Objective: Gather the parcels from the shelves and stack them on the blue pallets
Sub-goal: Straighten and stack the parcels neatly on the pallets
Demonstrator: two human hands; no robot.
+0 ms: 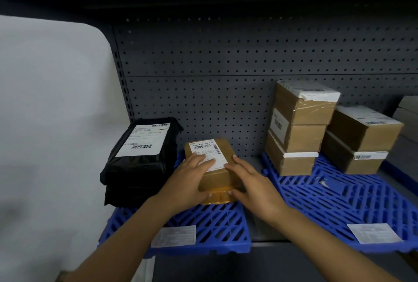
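A small brown cardboard parcel (217,169) with a white label lies on the left blue pallet (214,227). My left hand (192,180) holds its left side, fingers over the label and thumb at the near edge. My right hand (251,182) holds its right side, fingers along the top and thumb at the near edge. Beside it on the left lie stacked black bag parcels (140,159). On the right blue pallet (339,200) stand two stacks of brown boxes (298,127), (362,139).
A dark pegboard wall (226,66) backs the shelf. A white wall (52,123) rises at the left. White paper labels (174,235), (374,233) lie on the pallets' front edges. A pale box (407,112) shows at the far right.
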